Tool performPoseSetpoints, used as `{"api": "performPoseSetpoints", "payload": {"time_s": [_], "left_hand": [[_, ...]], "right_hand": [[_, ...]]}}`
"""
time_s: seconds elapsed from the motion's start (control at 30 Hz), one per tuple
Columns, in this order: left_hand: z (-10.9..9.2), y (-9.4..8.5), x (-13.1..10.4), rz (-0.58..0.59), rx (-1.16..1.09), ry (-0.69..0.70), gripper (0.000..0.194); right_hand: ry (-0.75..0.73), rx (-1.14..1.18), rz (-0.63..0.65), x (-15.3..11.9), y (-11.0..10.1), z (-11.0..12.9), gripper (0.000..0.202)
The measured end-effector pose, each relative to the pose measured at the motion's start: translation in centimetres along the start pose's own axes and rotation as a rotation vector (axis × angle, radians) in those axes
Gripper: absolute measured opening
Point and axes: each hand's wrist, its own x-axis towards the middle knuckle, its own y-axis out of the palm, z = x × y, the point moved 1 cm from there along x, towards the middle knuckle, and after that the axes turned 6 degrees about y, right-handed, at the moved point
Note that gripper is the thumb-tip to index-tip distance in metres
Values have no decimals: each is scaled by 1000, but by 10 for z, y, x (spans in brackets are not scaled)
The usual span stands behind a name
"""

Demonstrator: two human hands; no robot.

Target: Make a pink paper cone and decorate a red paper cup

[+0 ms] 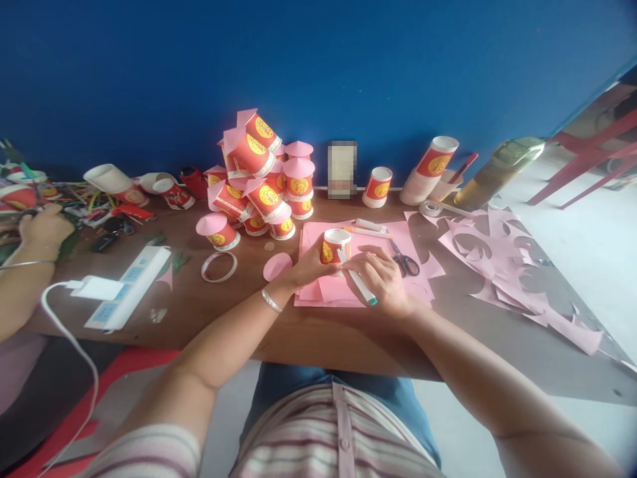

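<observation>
In the head view, a red and white paper cup [330,251] with a yellow emblem stands upright over the pink paper sheets [309,240]. My left hand [314,264] is closed around its left side. A white marker pen [362,288] with a green end is gripped in my right hand [385,279], its other end at the cup's front. Dark-handled scissors [409,265] lie just beyond my right hand. Another white marker [371,232] rests on the sheets behind the cup. Beside my left wrist is a pink paper disc [277,267].
Paper cups with pink cone tops [266,196] are piled at centre left, near a tape roll [219,266]. Pink offcuts [490,249] cover the right side. Behind stand stacked cups [428,171] and a bottle [499,174]. A power strip [128,289] and a co-worker's hand [46,227] are left.
</observation>
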Motion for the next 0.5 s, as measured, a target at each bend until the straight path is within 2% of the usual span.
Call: {"api": "performPoseSetpoints", "payload": {"time_s": [0.5], "left_hand": [[6,-4,0,19,-110,-8,62]], "right_hand": [[21,-34,-34,3,1,5,19]]}}
